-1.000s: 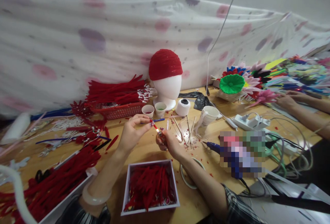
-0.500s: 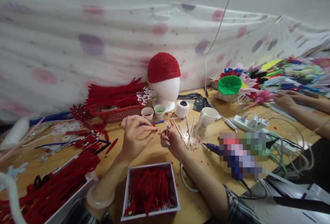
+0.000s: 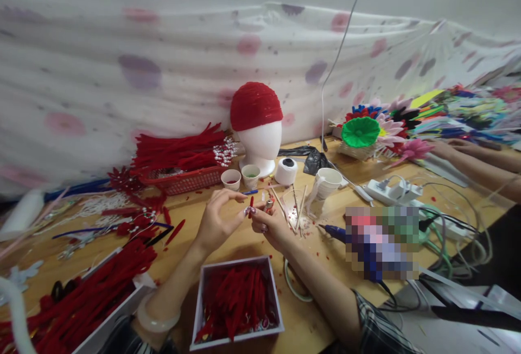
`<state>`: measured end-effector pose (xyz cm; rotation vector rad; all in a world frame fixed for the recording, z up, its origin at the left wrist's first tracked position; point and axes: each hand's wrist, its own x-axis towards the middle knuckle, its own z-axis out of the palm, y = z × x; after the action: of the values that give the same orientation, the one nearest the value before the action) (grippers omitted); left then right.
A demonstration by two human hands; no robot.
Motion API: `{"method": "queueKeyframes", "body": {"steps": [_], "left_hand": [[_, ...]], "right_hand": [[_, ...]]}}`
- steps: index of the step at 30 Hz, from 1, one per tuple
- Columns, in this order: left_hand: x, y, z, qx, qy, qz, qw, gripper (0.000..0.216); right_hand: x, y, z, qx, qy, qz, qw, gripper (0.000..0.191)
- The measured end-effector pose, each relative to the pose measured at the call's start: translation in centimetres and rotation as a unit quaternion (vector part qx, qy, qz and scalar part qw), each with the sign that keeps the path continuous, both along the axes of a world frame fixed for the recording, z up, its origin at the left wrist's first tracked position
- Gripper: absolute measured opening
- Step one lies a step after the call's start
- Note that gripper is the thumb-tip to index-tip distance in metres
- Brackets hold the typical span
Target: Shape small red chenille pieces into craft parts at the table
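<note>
A short, fuzzy red strip [image 3: 251,202] stands upright between my two hands above the table. My right hand [image 3: 272,227] is closed, pinching the strip's lower end between thumb and forefinger. A small metal-topped object [image 3: 269,204] also pokes out of the right fist; its body is mostly hidden by the fingers. My left hand [image 3: 217,222] has its forefinger and thumb spread in a wide curve, the thumb tip touching the strip's base. Its other fingers are partly hidden. Below the hands, a white box [image 3: 278,299] holds many red fuzzy strips [image 3: 236,297].
Behind stands a white foam head [image 3: 260,142] in a red cap [image 3: 256,107], near paper cups [image 3: 231,180] and a thread cone [image 3: 286,171]. A red basket [image 3: 183,181] is left. Sticks [image 3: 302,210], a mug [image 3: 328,183] and a power strip [image 3: 393,194] lie right, beyond them another person's hands [image 3: 451,150].
My left hand has lowered slightly and its thumb has come against my right fingers. The red strip, at the left fingertips before, now stands upright in the right hand's pinch.
</note>
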<state>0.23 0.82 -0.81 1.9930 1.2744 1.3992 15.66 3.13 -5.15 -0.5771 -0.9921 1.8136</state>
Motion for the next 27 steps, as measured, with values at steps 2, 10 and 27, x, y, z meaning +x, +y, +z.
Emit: {"method": "queueKeyframes", "body": {"steps": [2,10,27], "left_hand": [[-0.2,0.4,-0.3,-0.073,-0.063,-0.044,0.994,0.015],[-0.5,1.0,-1.2,-0.150,-0.214,-0.076,0.962,0.007],[0.2,0.9,-0.7,-0.148,-0.320,-0.051,0.934,0.008]], "right_hand": [[0.0,0.0,-0.3,0.016,-0.028,0.005,0.999,0.030],[-0.2,0.1,-0.5,-0.060,-0.012,0.080,0.995,0.043],[-0.7,0.0,-1.4,-0.051,-0.075,0.109,0.990,0.040]]}}
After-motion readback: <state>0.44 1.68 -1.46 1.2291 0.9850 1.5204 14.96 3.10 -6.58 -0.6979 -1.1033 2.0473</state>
